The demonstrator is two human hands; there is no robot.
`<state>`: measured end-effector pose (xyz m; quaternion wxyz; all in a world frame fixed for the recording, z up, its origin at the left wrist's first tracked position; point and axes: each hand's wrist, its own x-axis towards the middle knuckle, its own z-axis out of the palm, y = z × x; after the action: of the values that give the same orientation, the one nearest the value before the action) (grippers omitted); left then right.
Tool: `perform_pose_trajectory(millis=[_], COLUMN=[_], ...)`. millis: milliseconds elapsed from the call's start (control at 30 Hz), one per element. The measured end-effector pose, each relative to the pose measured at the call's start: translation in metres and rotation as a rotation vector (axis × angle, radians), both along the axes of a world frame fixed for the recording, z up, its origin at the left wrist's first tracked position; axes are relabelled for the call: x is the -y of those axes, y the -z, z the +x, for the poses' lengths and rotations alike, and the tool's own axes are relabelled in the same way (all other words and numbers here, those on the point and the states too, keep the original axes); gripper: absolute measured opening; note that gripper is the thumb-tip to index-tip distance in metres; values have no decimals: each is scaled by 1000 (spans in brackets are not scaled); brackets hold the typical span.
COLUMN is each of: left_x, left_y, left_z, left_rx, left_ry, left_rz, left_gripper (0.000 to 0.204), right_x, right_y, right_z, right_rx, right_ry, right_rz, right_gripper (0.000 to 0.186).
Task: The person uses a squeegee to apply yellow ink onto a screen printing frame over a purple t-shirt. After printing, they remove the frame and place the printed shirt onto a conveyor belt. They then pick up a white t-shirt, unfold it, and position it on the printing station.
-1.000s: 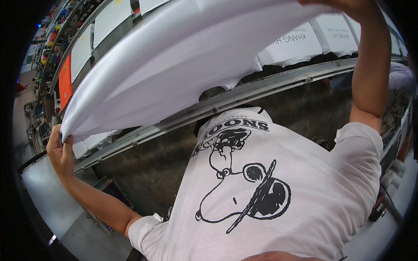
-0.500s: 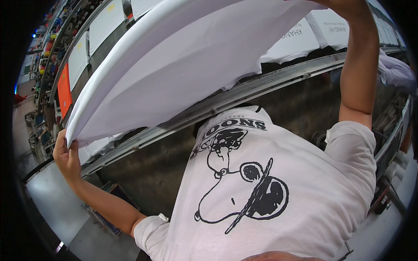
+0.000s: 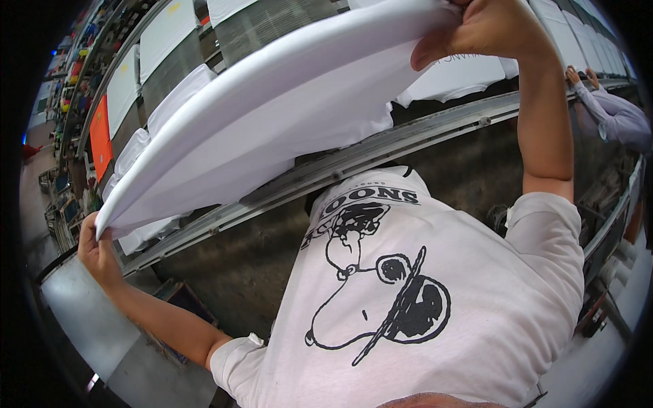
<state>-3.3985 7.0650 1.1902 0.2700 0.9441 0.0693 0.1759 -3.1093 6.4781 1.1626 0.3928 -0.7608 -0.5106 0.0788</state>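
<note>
I am holding a white cloth (image 3: 272, 115) stretched out in front of me, up above a long metal rail (image 3: 381, 153) that is running across the view. My left hand (image 3: 98, 248) is gripping the cloth's lower left corner, fingers closed tight on the folded edge — the arm is reaching out from my short white sleeve. My right hand (image 3: 486, 30) is clamping the opposite end up near the top of the view, fingers curled over the bunched fabric. Between the two hands the cloth is hanging in a smooth, slightly sagging band, doubled over along its upper edge.

Below it my own white T-shirt (image 3: 422, 306) is filling the lower middle of the view, with a black line drawing of a cartoon dog on the chest. Beyond the rail, rows of white shirts (image 3: 170, 41) are lying flat on boards, and one orange sheet (image 3: 101, 136) is showing among them at the left. At the far right another person's arm (image 3: 612, 112) in a pale sleeve is reaching toward the same rail — well apart from my hands.
</note>
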Motion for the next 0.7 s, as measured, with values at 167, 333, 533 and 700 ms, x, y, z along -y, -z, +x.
perform_pose_trajectory(millis=[167, 333, 533, 700], left_x=[30, 57, 42, 55], left_y=[33, 86, 67, 76], left_z=[4, 30, 38, 55], left_rx=[-122, -211, 58, -140], left_ry=[43, 41, 4, 140], left_rz=[-12, 30, -158, -229], left_gripper=[17, 22, 24, 25], right_x=[20, 29, 50, 79], right_y=[12, 68, 67, 40], right_z=[6, 13, 29, 12], right_rx=[-2, -340, -591, -170], right_ry=[-117, -107, 23, 414], right_rz=[2, 155, 378, 449], right_gripper=[27, 31, 39, 47])
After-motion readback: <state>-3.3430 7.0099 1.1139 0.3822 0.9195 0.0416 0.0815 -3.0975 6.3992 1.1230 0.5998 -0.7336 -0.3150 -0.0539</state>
